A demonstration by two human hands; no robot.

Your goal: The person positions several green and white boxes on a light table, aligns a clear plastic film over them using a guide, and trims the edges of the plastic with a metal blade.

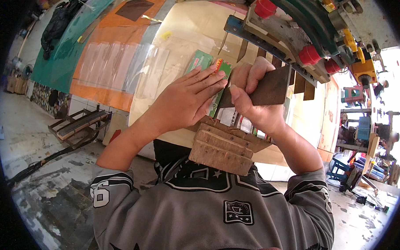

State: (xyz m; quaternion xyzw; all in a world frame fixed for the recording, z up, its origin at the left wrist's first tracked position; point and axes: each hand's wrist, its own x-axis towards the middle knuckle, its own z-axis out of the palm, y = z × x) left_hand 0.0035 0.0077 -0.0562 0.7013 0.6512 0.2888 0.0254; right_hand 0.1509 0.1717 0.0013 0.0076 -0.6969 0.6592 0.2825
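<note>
My left hand [181, 99] lies with its fingers stretched out over green printed packaging [202, 59], its fingertips on a strip with red and yellow print. Beside it my right hand [256, 90] is closed round a flat dark brown plate [273, 85], thumb on top and fingers curled at the far edge. More printed pieces [228, 116] in white, red and green show under and near the plate. A wooden block [220, 150] of stacked slats stands at the table's near edge, close to my body. What lies under my left palm is hidden.
A machine with a blue bar [238, 26], a green curved arm [308, 20] and red knobs [265, 7] stands at the far right of the table. Clear plastic sheets [107, 64] lie on an orange surface at the left. A low metal frame [78, 122] stands left of the table.
</note>
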